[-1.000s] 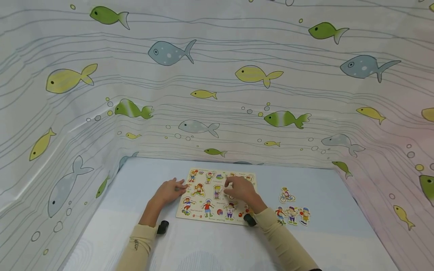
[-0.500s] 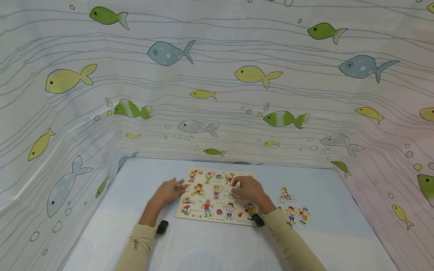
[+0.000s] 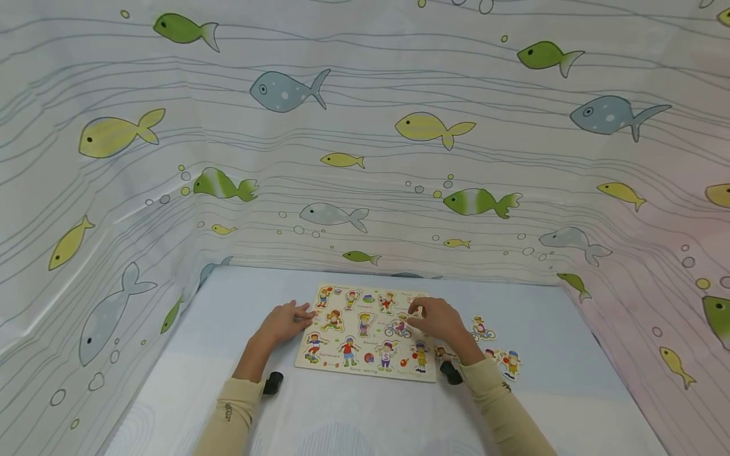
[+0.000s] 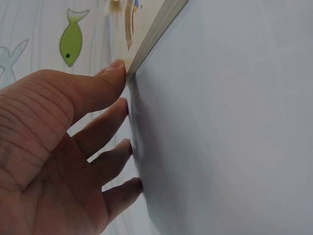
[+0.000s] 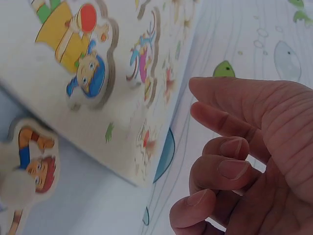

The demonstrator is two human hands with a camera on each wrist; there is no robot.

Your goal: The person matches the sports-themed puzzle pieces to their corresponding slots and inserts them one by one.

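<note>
Right hand (image 3: pixel 438 320) at the right side of the puzzle board (image 3: pixel 350 324), its fingers holding nothing visible.
Compared with the earlier frames, this hand has shifted rightward over the board, uncovering the board's cyclist figure (image 3: pixel 397 326); a loose knobbed piece (image 5: pixel 36 169) now shows just beside the board's right edge. The right fingers are loosely curled, thumb and index tips near each other, apart from the board in the wrist view. The left hand (image 3: pixel 285 322) stays at the board's left edge, fingers extended and unclenched, thumb at its rim. Open surface (image 3: pixel 353 418) spreads on the board's near side; the fish-print wall (image 3: pixel 393 209) rises behind it. Farther right of the board lie a bicycle piece (image 3: pixel 481 329) and a blue-capped piece (image 3: pixel 511 364).
</note>
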